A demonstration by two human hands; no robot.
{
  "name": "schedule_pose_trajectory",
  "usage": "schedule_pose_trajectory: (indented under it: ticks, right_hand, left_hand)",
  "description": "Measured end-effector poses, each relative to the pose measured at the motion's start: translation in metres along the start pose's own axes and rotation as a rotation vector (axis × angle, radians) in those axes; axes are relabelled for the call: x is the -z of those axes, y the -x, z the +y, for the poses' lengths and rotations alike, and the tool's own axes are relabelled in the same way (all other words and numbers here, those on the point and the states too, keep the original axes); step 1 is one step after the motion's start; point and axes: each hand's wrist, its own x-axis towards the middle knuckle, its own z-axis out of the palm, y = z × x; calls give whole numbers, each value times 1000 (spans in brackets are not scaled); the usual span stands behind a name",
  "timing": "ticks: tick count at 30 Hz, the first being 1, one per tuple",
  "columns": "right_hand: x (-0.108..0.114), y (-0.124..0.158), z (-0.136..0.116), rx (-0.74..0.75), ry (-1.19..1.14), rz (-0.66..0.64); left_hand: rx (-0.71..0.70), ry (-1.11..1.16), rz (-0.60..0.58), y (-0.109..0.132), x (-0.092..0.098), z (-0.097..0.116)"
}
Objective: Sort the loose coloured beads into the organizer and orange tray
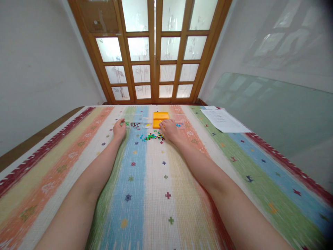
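Observation:
My left hand (119,128) is at the left end of a row of clear plastic boxes, its fingers curled beside the box with green pieces (127,124). What it holds, if anything, is too small to make out. My right hand (169,128) reaches over the front right of an open orange box (160,115), fingers bent together; their tips are partly hidden. Dark brown pieces (135,124) lie in a clear box between the hands, and blue pieces (179,125) show right of my right hand. A loose pile of small multicoloured pieces (153,136) lies on the cloth in front of the boxes.
A striped, patterned cloth (156,208) covers the table. Printed white sheets (223,120) lie at the far right. Beyond the far edge stand wooden doors with glass panes (141,48), and a glass panel (260,100) leans along the right wall.

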Motion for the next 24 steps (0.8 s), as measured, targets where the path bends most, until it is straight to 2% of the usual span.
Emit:
schedule_pose_trajectory:
  ticks: [3, 6, 10, 15, 24]
  right_hand:
    - [-4, 3, -29, 173, -36, -66]
    - [-12, 9, -55, 359, -85, -190]
    - [-23, 18, -75, 540, -56, -310]
    - [-29, 22, -77, 524, -44, -352]
    - [-36, 17, -72, 494, -26, -303]
  left_hand:
    - [-30, -17, -10, 1, 0, 2]
    - [-67, -23, -24, 3, 0, 3]
    - [-90, -55, -38, 5, 0, 6]
    - [-146, -82, -50, 7, -1, 8]
    - [-258, -114, -81, 11, -6, 9]
